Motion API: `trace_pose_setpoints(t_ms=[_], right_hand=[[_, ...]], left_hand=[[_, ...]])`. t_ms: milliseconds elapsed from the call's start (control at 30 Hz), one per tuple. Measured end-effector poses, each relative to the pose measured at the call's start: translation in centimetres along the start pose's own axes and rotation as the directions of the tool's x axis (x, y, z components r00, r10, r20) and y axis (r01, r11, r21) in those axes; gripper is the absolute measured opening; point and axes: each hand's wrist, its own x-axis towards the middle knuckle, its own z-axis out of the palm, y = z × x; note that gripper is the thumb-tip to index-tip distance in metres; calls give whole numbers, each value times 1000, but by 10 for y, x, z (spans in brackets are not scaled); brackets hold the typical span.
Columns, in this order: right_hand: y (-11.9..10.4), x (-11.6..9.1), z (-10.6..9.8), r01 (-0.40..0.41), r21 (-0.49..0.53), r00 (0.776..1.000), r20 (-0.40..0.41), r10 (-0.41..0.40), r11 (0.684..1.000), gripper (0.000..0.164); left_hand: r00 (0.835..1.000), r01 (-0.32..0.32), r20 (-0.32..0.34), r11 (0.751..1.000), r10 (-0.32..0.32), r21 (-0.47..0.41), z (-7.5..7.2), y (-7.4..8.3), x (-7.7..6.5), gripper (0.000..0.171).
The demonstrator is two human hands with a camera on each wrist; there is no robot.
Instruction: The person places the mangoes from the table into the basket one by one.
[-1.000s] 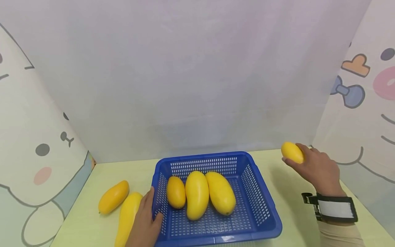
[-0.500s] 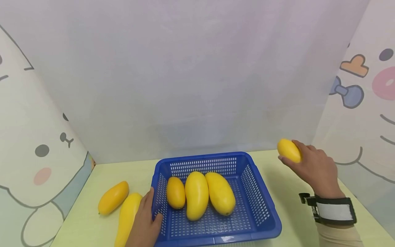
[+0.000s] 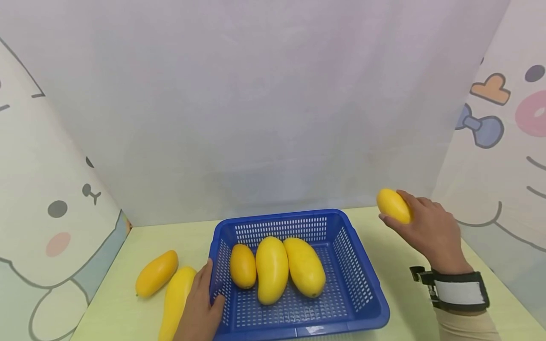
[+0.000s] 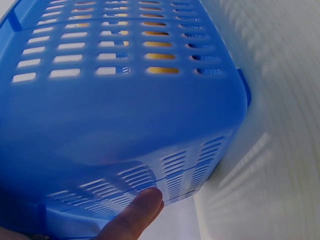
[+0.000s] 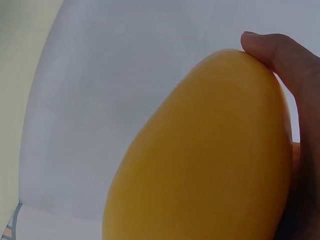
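My right hand [image 3: 431, 232] holds a yellow mango [image 3: 393, 205] above the table, to the right of a blue plastic basket [image 3: 367, 265]. In the right wrist view the mango [image 5: 200, 160] fills the middle, with the thumb near its end. At the basket's left wall is my left hand [image 3: 200, 303], thumb over the rim and fingers along the outside. The left wrist view shows one finger [image 4: 135, 215] against the slotted wall. Inside the basket lie a small orange-yellow mango [image 3: 243, 266], a curved yellow mango [image 3: 272, 270] and a large yellow mango [image 3: 304, 267], side by side.
Left of the basket, an orange-yellow mango [image 3: 157, 273] and a long yellow mango [image 3: 177, 298] lie on the pale green table [image 3: 115, 293]; the left hand partly hides the long one. A plain pale curtain [image 3: 273, 118] stands behind, with cartoon-printed panels at both sides.
The right hand has moved slightly left and up with the mango, closer to the basket. My left hand, the basket and the other mangoes have stayed in place.
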Motion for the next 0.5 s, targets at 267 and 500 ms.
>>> trace_pose_setpoints(t_ms=[267, 500], right_hand=[[-5, 0, -1, 17, 3, 1000, -26, -17, 1000, 81], [-13, -3, -6, 35, 11, 996, -82, -34, 999, 79]], left_hand=[[1000, -2, 2, 1000, 2, 1, 0, 0, 0, 78], [1000, -9, -2, 1000, 9, -7, 0, 0, 0, 78]])
